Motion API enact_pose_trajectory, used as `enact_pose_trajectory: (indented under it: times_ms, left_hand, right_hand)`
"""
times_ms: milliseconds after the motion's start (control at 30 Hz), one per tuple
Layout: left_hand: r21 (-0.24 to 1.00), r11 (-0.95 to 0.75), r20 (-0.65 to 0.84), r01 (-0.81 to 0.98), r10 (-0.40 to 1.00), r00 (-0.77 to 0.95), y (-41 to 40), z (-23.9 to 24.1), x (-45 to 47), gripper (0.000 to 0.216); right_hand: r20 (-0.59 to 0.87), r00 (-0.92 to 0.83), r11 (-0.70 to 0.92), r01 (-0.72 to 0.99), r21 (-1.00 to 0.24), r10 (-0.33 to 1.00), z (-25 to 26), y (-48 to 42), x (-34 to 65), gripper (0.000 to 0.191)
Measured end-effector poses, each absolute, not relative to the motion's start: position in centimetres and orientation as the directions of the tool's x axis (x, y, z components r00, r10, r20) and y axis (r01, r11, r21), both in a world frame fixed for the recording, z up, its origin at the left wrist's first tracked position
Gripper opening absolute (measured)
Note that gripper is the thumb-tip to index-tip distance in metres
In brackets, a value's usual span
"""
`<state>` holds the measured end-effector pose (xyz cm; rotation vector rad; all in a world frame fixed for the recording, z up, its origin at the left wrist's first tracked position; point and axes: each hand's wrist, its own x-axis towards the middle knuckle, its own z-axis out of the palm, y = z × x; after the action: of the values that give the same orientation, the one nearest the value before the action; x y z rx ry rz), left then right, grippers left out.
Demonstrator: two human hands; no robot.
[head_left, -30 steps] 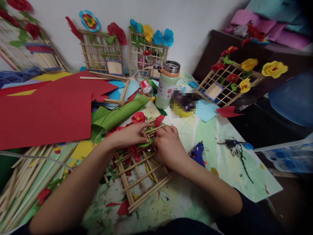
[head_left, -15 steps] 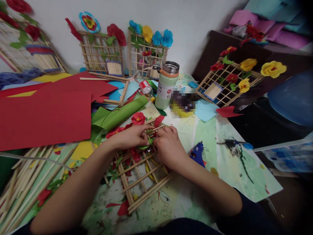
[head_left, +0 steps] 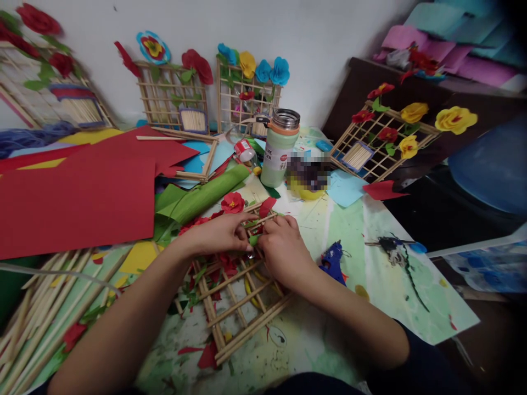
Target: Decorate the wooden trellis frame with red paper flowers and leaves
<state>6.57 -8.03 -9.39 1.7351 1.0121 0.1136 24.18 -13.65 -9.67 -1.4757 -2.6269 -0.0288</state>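
Observation:
A lattice of thin wooden sticks (head_left: 236, 304) lies tilted on the table under both hands. My left hand (head_left: 222, 233) rests over its far part, forefinger stretched across the sticks and thumb apart, close to a small green paper leaf (head_left: 254, 240). The fingers of my right hand (head_left: 284, 247) are curled closed at the leaf's other side; its fingertips are partly hidden. Just beyond the hands are a red paper flower (head_left: 233, 202) with a yellow centre and a red petal-like piece (head_left: 267, 207).
A blue glue gun (head_left: 333, 262) lies right of my right hand. Behind stand a green bottle (head_left: 280, 156) and a green paper roll (head_left: 212, 192). Red sheets (head_left: 78, 206) and loose sticks (head_left: 53, 296) are at left. Flowered lattices (head_left: 173, 93) lean against the wall.
My left thumb and forefinger have parted slightly beside the green leaf. My right hand stays almost where it was. The whole view has shifted slightly.

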Motion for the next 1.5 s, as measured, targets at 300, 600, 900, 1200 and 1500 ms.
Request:
enact_pose_trajectory:
  times_ms: [300, 600, 900, 1200, 1500]
  left_hand:
    - [0.733, -0.219, -0.317, 0.645, 0.728, 0.608, -8.3, -8.7, 6.5, 0.067]
    - [0.654, -0.311, -0.014, 0.69, 0.907, 0.421, -11.4, -4.0, 4.9, 0.042]
    - [0.735, -0.181, -0.093, 0.654, 0.927, 0.362, -13.1, -5.3, 3.6, 0.043]
    - [0.77, -0.216, -0.068, 0.601, 0.908, 0.413, -12.7, -7.8, 5.3, 0.043]
    - [0.736, -0.235, 0.022, 0.635, 0.946, 0.324, -13.3, -6.7, 3.6, 0.04]
  right_hand:
    - [0.095, -0.51, 0.516, 0.855, -0.055, 0.855, -9.7, -13.6, 24.2, 0.013]
    - [0.107, -0.484, 0.491, 0.87, -0.047, 0.868, -9.3, -13.7, 24.3, 0.02]
    - [0.074, -0.484, 0.489, 0.868, -0.086, 0.872, -8.8, -14.0, 23.3, 0.021]
    - [0.133, -0.363, 0.382, 0.908, -0.172, 0.922, -8.5, -14.1, 23.7, 0.015]
    - [0.247, -0.285, 0.312, 0.947, -0.078, 0.926, -7.4, -12.7, 24.6, 0.019]
